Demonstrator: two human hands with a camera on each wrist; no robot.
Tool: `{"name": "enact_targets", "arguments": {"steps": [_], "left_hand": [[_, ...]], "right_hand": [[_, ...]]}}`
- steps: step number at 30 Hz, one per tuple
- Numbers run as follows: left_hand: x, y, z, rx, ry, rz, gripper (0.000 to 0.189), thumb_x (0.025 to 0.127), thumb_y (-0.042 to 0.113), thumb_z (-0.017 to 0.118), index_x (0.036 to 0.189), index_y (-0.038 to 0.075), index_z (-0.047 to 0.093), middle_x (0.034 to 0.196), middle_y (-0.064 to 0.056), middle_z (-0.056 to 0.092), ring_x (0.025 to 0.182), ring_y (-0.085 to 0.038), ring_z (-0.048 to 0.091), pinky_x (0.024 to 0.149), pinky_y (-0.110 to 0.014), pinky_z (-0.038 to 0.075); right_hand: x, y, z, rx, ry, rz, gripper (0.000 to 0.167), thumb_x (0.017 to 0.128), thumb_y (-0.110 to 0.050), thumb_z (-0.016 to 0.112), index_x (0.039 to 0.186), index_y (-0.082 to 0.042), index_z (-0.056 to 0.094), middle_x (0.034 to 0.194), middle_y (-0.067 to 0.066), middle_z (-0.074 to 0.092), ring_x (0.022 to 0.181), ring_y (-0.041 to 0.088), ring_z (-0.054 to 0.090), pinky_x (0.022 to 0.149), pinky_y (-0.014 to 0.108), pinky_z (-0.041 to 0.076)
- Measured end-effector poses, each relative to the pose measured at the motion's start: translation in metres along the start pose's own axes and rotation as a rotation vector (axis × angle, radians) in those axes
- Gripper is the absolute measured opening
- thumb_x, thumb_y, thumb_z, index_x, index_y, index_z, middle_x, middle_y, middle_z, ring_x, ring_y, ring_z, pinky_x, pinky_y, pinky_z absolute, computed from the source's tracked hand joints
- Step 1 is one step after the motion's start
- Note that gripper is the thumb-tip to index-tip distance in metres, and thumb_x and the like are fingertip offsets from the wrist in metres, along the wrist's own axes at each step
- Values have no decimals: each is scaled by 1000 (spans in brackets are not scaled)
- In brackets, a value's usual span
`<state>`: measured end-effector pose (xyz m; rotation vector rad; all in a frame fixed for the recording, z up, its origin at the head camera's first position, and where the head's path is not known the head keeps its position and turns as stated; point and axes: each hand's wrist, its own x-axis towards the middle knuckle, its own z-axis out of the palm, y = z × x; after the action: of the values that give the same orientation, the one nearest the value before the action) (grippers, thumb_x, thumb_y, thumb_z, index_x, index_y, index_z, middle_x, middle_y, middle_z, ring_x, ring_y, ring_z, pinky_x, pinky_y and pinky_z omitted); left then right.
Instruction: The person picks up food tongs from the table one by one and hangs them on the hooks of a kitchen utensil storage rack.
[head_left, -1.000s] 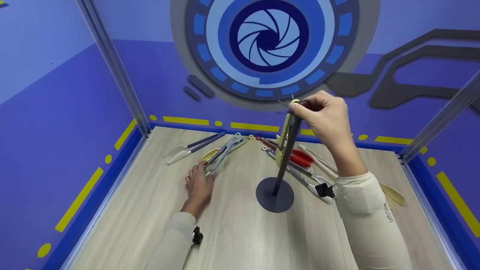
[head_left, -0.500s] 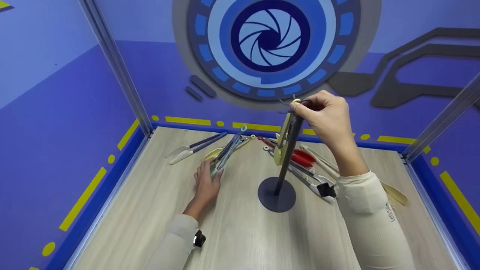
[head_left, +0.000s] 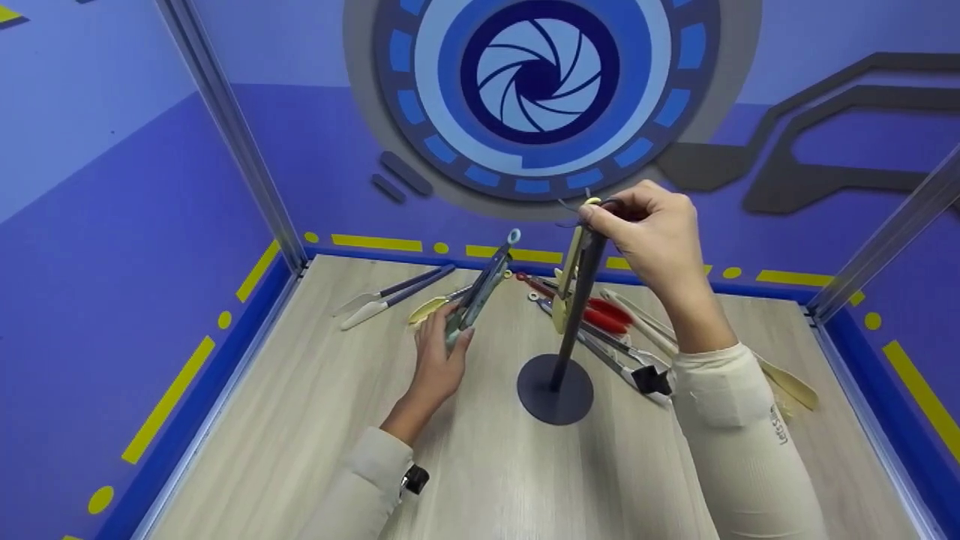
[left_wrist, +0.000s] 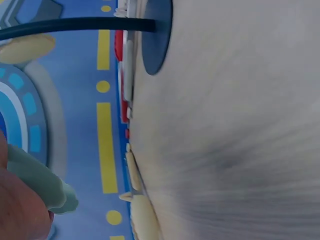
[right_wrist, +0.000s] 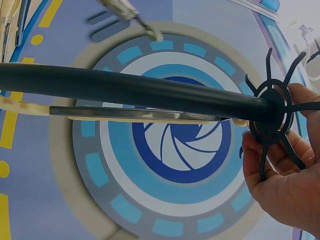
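In the head view my left hand [head_left: 439, 352] grips pale green tongs [head_left: 486, 289] by their tip end, with the ring end pointing up and away, above the table. The left wrist view shows a green tip [left_wrist: 40, 180] beside the fingers. My right hand [head_left: 656, 240] holds the top of a dark stand [head_left: 576, 322], which stands on a round base [head_left: 555, 390]. Around that top is a ring of curved hooks [right_wrist: 272, 112], with the fingers behind it in the right wrist view. Pale yellow tongs [right_wrist: 125, 114] hang from it alongside the pole.
Left on the table lie blue-handled tongs [head_left: 390, 300] with whitish tips and yellow tongs [head_left: 429, 309]. Behind and right of the stand are red tongs [head_left: 609, 315], grey tongs [head_left: 611, 356] and cream tongs [head_left: 637, 322]. A patterned wall [head_left: 300, 165] encloses the table.
My left hand has picked the green tongs up from the table and moved right with them toward the stand. The right hand stays at the stand's top.
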<state>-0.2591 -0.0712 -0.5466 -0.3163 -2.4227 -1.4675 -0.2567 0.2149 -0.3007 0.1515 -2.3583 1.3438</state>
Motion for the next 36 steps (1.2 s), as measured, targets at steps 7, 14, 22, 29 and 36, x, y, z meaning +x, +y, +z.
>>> {"name": "enact_targets", "arguments": {"steps": [7,14,22,29,36], "left_hand": [[-2,25,2,-61,-9,22,52,110,30,59,155,9,46,149,-15,53,146,-36,43,120,-63,33],[-2,36,2,-86,-1,22,50,110,30,59,155,12,47,149,-14,53,141,-34,46,116,-59,36],[2,49,5,-66,4,46,51,111,31,58,156,10,46,145,-15,55,137,-31,47,113,-57,33],[8,60,8,-57,-2,75,52,111,32,57,156,9,46,148,-15,55,137,-31,50,111,-53,34],[14,65,10,-39,24,119,49,111,30,57,154,8,48,141,-15,59,127,-30,54,104,-50,33]], "right_hand": [[0,2,-1,-4,8,-13,30,89,-39,88,95,-10,82,86,-6,61,78,13,58,62,22,46],[0,1,0,7,4,-8,31,89,-41,88,94,-11,82,87,-6,61,79,14,58,63,22,47],[-1,0,-1,8,11,-1,32,89,-43,88,93,-12,82,87,-5,61,78,15,58,62,22,48],[0,1,0,10,10,0,30,88,-41,88,92,-12,82,87,-6,61,78,14,57,62,22,48],[-1,2,1,8,2,0,32,89,-43,87,94,-11,81,88,-5,60,79,15,57,63,23,47]]}}
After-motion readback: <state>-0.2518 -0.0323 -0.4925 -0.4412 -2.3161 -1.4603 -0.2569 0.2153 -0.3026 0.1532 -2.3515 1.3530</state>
